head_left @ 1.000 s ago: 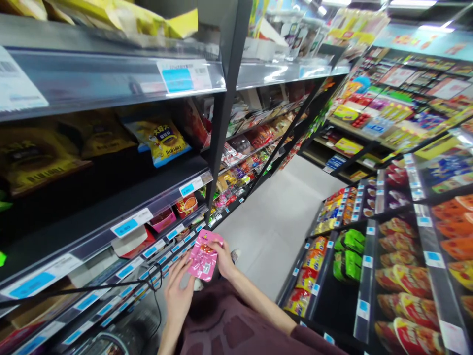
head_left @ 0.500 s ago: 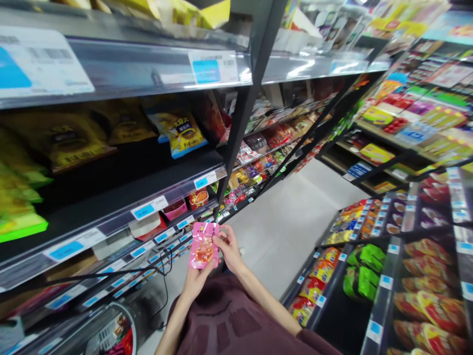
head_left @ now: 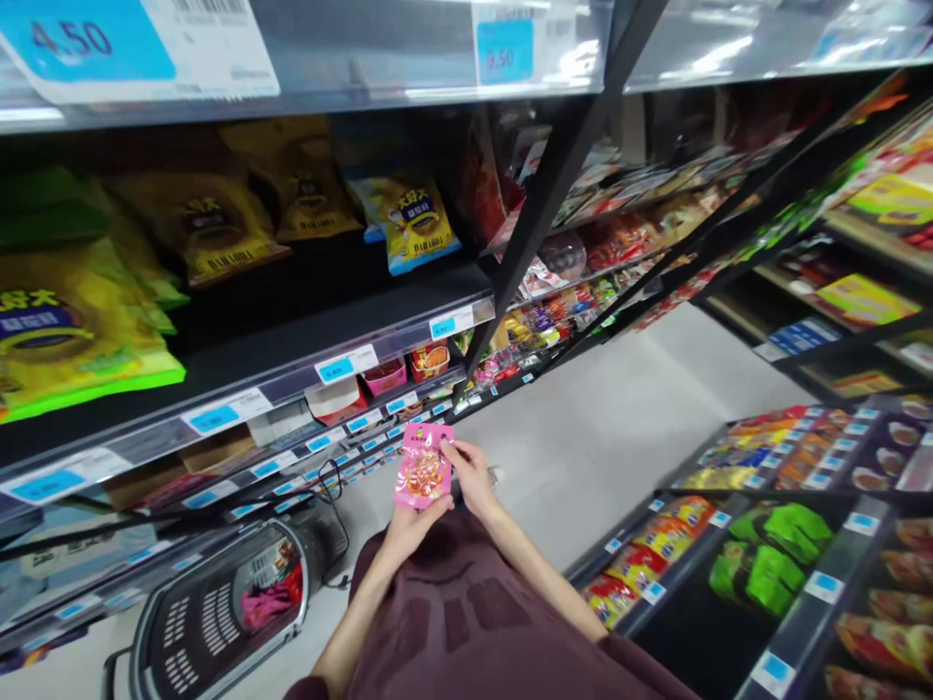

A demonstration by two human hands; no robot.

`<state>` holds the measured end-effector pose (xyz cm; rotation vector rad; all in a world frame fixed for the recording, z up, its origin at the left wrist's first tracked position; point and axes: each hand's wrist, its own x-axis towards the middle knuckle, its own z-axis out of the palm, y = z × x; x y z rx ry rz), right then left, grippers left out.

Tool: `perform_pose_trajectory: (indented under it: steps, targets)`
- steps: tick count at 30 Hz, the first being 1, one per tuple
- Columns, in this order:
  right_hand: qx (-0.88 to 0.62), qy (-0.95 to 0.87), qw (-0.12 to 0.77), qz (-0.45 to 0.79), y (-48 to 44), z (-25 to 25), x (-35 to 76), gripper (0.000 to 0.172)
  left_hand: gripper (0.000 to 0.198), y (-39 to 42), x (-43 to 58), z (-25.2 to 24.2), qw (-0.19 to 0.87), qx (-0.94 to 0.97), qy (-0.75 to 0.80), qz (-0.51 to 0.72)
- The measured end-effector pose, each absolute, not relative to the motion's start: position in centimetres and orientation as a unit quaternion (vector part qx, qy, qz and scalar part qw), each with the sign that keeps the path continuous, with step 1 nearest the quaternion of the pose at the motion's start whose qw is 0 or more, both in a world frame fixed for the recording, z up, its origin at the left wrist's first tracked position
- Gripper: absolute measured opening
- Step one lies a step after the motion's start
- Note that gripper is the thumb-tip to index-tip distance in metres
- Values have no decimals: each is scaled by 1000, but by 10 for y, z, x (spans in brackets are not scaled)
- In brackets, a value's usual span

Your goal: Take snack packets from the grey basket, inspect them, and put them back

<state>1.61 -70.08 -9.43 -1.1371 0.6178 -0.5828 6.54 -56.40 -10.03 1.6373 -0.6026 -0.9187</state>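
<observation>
A small pink snack packet (head_left: 424, 469) with a food picture on its front is held up before my body, face towards me. My left hand (head_left: 417, 518) grips its lower edge, thumb lying across the bottom corner. At the packet's upper right side, my right hand (head_left: 470, 473) pinches the edge between thumb and fingers. Both hands are closed on the same packet, which looks sealed as far as I can see. Beyond the hands, to the left, stand shelves with price labels (head_left: 346, 367).
On the left shelf lie yellow snack bags (head_left: 415, 222) and a green-edged bag (head_left: 73, 331). A grey shopping basket (head_left: 219, 608) with packets inside stands on the floor at lower left. Slanted display shelves with green packs (head_left: 773, 554) rise at right. Pale floor (head_left: 604, 408) runs between them.
My view has turned left and down, bringing more of the basket into sight. Both hands keep hold of the pink packet, with little change in their grip.
</observation>
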Motion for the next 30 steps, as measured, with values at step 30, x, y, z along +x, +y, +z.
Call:
perform_pose_trajectory:
  steps: [30]
  targets:
    - [-557, 299, 706, -320, -706, -100, 18, 35, 35, -572, 70, -95, 601, 689, -242, -326]
